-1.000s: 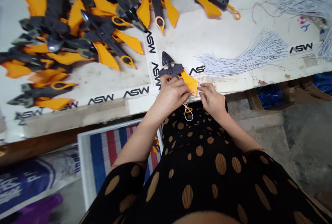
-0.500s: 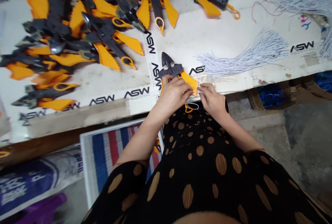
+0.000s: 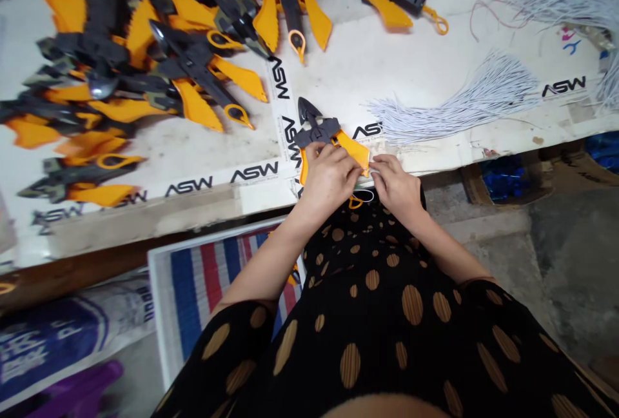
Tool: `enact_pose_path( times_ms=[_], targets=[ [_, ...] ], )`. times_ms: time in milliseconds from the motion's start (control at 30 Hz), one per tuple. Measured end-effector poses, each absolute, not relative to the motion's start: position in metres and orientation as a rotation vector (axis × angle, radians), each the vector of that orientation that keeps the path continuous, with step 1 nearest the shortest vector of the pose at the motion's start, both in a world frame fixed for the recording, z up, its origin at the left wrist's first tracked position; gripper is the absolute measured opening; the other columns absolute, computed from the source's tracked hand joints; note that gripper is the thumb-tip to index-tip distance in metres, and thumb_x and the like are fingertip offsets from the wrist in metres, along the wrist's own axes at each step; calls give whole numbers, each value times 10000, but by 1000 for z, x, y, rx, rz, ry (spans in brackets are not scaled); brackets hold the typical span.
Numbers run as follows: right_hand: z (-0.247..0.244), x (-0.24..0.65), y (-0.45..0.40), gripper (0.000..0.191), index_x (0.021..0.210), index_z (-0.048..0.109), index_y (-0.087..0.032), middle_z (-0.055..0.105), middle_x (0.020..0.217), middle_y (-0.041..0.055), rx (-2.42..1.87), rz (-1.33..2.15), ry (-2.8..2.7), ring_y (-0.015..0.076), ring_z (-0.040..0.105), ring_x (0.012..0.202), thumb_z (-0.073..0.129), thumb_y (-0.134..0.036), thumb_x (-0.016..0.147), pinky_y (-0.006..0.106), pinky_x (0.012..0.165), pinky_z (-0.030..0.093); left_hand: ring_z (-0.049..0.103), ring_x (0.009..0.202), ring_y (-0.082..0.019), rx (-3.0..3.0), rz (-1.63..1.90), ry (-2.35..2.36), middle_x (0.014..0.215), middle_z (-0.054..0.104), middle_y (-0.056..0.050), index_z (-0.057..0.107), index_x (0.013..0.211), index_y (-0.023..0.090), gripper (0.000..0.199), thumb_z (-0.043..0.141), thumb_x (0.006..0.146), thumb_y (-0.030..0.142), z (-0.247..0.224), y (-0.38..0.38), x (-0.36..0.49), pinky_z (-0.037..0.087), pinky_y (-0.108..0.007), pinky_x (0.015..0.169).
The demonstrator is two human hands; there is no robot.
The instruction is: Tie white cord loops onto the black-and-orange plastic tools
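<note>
At the table's front edge lies a toy with a dark pointed nose point(image 3: 309, 110) and orange wings point(image 3: 352, 147); its rear is hidden under my fingers. My left hand point(image 3: 329, 176) is closed over the toy's body, fingers curled. Close beside it, my right hand point(image 3: 397, 187) pinches a thin white string at the tip of the right-hand wing. A loop of white string point(image 3: 366, 195) and an orange ring point(image 3: 355, 202) hang below my hands, over the edge.
Several similar orange and dark toys point(image 3: 193, 69) are heaped on the table point(image 3: 329, 69) at left and back. A bundle of white strings point(image 3: 459, 111) lies to the right, more behind it. Below stand a striped woven surface point(image 3: 207, 276) and a box of blue things point(image 3: 505, 179).
My left hand has turned slightly and moved a little right. The string loop and orange ring have shifted slightly right and up. My right hand is almost unmoved.
</note>
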State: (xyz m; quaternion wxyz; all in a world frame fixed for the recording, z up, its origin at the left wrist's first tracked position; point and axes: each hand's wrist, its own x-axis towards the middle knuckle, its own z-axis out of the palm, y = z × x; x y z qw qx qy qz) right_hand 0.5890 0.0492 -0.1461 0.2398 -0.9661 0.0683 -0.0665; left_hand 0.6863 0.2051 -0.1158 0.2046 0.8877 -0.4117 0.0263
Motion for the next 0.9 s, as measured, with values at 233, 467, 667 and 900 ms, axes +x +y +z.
enact_pose_path(
  times_ms=[233,467,667,900],
  targets=[
    [-145,589,50,364,1316,662,-261,639,1395,35,-2643,-167,192,144,695,910,415,-335,1060,227,626,479,582,939,-306,2524,91,-1235,825,669,-84,699,807,192,254,525,978,264,-113,199,682,342,-595,1029],
    [-141,592,52,343,1298,635,-234,638,1374,56,-2582,-151,242,183,682,978,422,-318,1042,249,636,495,581,971,-298,2458,10,-1186,878,685,-64,703,845,225,116,648,929,284,-116,198,694,323,-583,1053],
    [-129,607,51,288,1207,643,-234,650,1262,55,-2573,-40,313,198,658,924,424,-324,1044,278,654,483,588,935,-262,2391,-74,-1107,837,695,-34,717,811,243,144,652,936,271,-123,198,703,328,-535,1027],
    [-130,609,48,257,1126,649,-230,662,1186,49,-2572,-91,238,185,655,902,427,-332,1048,270,645,457,536,1219,-325,2417,-81,-1100,1209,698,-87,718,987,241,196,632,963,416,-120,197,709,303,-554,1098]
  ],
)
